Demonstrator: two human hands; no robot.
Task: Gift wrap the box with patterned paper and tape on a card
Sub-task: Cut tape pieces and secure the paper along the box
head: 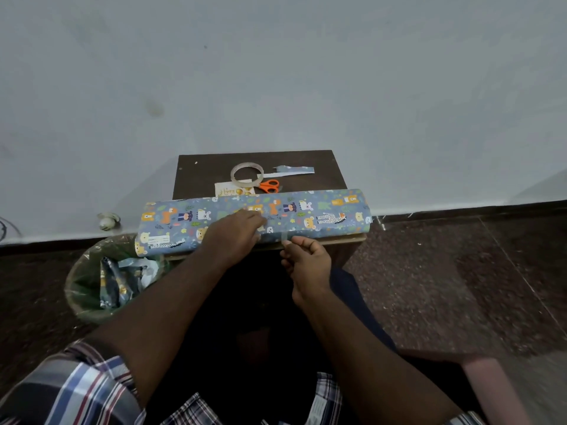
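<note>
- A long box wrapped in blue paper printed with cartoon animals (306,214) lies across the near edge of a small dark brown wooden table (196,179), at the middle of the frame; its ends overhang the table on both sides.
- The left hand (234,233) lies palm down on top of the wrapped box near its middle, fingers laid flat against the paper and pressing it.
- The right hand (308,266) sits just below the box's near edge, fingers curled, thumb and forefinger pinching a short strip of clear tape (284,236) that runs up onto the paper; how far the strip already sticks is hard to tell.
- Behind the box, toward the top of the table, a roll of clear adhesive tape (247,176) lies flat, partly resting on a small pale greeting card with gold print (228,190).
- A pair of orange-handled scissors (269,185) lies just right of the card, touching the tape roll's edge.
- A narrow offcut of the same patterned paper (294,170) lies right of the roll, near the table's back edge.
- At lower left, beside the table, a round waste bin lined with clear plastic (78,289) holds crumpled scraps of wrapping paper.
- A checked shirt sleeve (82,391) fills the bottom left corner.
</note>
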